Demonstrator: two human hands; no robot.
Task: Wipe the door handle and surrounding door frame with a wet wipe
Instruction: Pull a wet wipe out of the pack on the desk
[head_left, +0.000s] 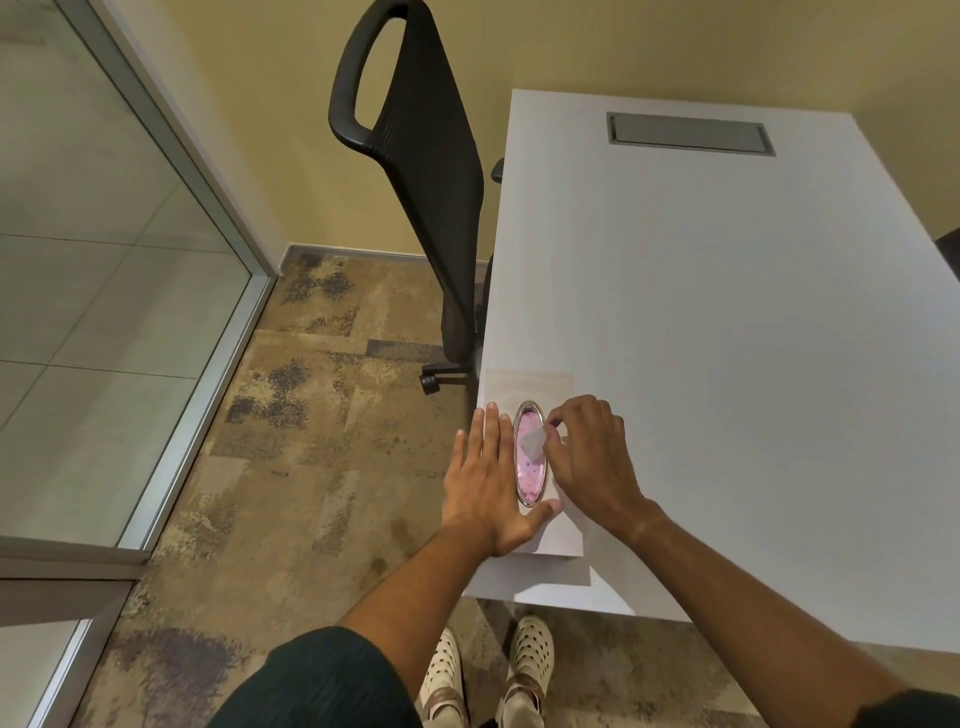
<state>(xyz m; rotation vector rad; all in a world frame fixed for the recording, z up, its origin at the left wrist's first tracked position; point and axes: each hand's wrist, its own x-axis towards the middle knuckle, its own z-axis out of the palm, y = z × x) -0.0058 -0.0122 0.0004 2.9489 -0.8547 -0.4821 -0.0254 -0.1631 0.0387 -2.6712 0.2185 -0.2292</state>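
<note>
One pack of wet wipes (532, 457) lies near the lower middle of the frame, at the near left corner of the white surface (727, 338). Its oval opening, ringed in silver with pink inside, faces up, and one white wipe (534, 442) sticks out of it. Two hands are on the pack. The left hand (491, 480) lies flat on the pack's left side, fingers straight and close together, thumb stretched along the near end of the oval. The right hand (587, 457) comes in from the right, its fingers curled, thumb and forefinger pinching the tip of the wipe at the upper part of the opening.

One black office chair (421, 171) stands in the upper middle, its mesh back rising just left of the surface's edge and one caster showing beside the far end of the pack. One grey cable hatch (690, 134) is set into the surface at the upper right, well apart from the hands. A glass partition with a metal frame (197, 171) fills the left side of the frame. Patterned brown carpet (291, 441) covers the floor between them. Two cream perforated shoes (485, 670) show at the bottom, under the near edge of the surface. The door handle is not in view.
</note>
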